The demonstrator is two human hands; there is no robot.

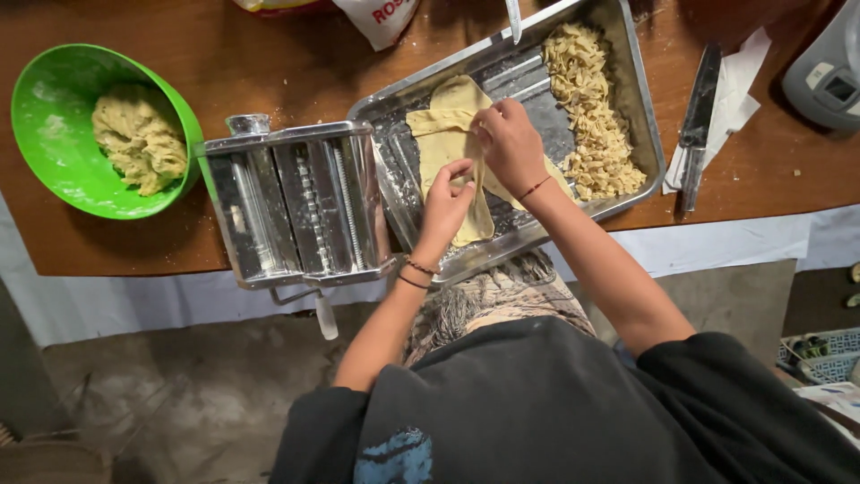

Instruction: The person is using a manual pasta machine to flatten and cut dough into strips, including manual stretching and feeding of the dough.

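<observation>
A thin pale-yellow dough sheet (pixel 445 136) lies folded in a metal tray (pixel 642 108). My left hand (pixel 445 204) pinches the sheet's near part, fingers closed on it. My right hand (pixel 511 143) grips the same sheet a little farther in, above the tray's middle. A heap of cut noodle strips (pixel 591 116) fills the tray's right side. A shiny hand-crank pasta machine (pixel 300 202) stands just left of the tray, at the table's front edge.
A green bowl (pixel 49 85) holding a lump of dough (pixel 139 134) sits at the far left. A long knife (pixel 697 125) on white paper lies right of the tray. A grey scale (pixel 829 67) sits at the right corner. A flour bag (pixel 381 16) stands behind.
</observation>
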